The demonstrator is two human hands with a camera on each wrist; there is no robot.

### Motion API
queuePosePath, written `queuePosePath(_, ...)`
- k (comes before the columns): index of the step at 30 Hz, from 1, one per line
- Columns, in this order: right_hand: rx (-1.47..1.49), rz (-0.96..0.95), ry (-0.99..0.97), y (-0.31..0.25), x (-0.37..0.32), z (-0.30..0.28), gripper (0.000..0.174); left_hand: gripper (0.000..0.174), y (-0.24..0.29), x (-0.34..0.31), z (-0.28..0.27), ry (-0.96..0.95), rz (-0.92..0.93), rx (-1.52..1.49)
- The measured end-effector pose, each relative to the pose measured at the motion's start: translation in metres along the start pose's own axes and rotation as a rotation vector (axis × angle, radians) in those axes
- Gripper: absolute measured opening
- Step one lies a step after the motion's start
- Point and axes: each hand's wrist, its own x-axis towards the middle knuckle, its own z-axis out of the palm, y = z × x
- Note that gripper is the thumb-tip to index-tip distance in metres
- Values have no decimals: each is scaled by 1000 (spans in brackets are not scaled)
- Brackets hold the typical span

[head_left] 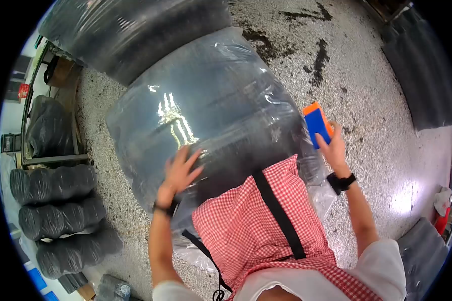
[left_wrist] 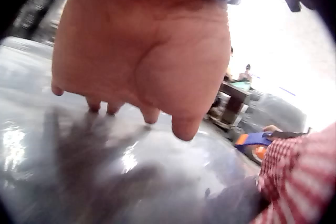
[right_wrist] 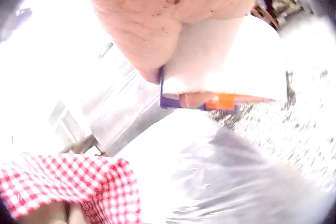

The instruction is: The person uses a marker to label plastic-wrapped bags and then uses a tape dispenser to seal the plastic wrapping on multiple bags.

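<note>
A large dark bundle wrapped in clear plastic (head_left: 226, 95) lies in front of the person in the head view, its film shiny with reflections. Over its near left part, the left hand (head_left: 182, 171) spreads its fingers; in the left wrist view the fingertips (left_wrist: 185, 128) point down at the film (left_wrist: 105, 176). To the right of the bundle, the right hand (head_left: 336, 150) grips a blue and orange tape dispenser (head_left: 316, 126). A wide pale tape roll (right_wrist: 226, 58) shows beside that palm in the right wrist view. Most of the right fingers are hidden behind the roll.
Another wrapped bundle (head_left: 140, 30) adjoins at the far side. Wrapped dark rolls (head_left: 60, 215) are stacked at the left, by a metal-framed rack (head_left: 55, 159). More dark bundles (head_left: 422, 70) stand at the right. The speckled floor (head_left: 371, 125) has dark debris on it.
</note>
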Motion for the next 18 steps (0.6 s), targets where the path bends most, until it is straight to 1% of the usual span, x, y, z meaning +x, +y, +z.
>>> queuePosePath(1, -68, -33, -60, 11, -7, -21, 56, 60, -9, -59, 12, 209, -66, -137)
queuePosePath(2, -186, -141, -141, 26, -14, -42, 50, 68, -35, -121, 49, 370, -204, -109)
queuePosePath(3, -307, -249, -226, 46, -23, -59, 44, 75, -50, -189, 77, 388, -411, -298)
queuePosePath(4, -359, -175, -472, 74, -32, -72, 37, 85, -75, -276, 147, 316, -840, -183)
queuePosePath(5, -404, -100, -720, 102, -43, -79, 30, 94, -104, -359, 206, 327, -954, -406)
queuePosePath(6, -410, -95, -724, 133, -57, -79, 30, 96, -84, -403, 215, 198, -1072, -589)
queuePosePath(7, -323, -94, -896, 161, -78, -75, 29, 93, -53, -419, 214, -88, -1442, -715)
queuePosePath(8, -238, -90, -1076, 179, -101, -74, 28, 91, -44, -456, 253, -106, -1421, -903)
queuePosePath(9, -243, -85, -1091, 181, -116, -69, 28, 90, -38, -483, 290, -100, -1387, -1094)
queuePosePath(10, -277, -68, -1117, 174, -121, -59, 33, 90, -24, -478, 302, -99, -1395, -1105)
queuePosePath(11, -309, -50, -1148, 163, -123, -51, 38, 89, -4, -470, 309, -37, -1274, -1172)
queuePosePath(12, -418, -1, -1127, 149, -120, -40, 45, 88, 4, -455, 314, 37, -1140, -1235)
queuePosePath(13, -416, -15, -1118, 171, -122, -33, 45, 88, -2, -436, 321, 54, -1138, -1236)
queuePosePath(14, -379, -11, -1091, 209, -132, -20, 42, 86, -13, -418, 331, 335, -1103, -1581)
queuePosePath(15, -344, -20, -1071, 227, -135, -8, 43, 84, -20, -408, 350, 649, -1029, -1915)
queuePosePath(16, -456, 30, -1113, 202, -130, -14, 44, 78, -41, -405, 394, 514, -1099, -1832)
queuePosePath(17, -275, -45, -991, 259, -151, 2, 44, 73, -56, -409, 426, 390, -1171, -1749)
queuePosePath(18, -60, -42, -775, 216, -156, 2, 41, 73, -45, -407, 407, 441, -1201, -1751)
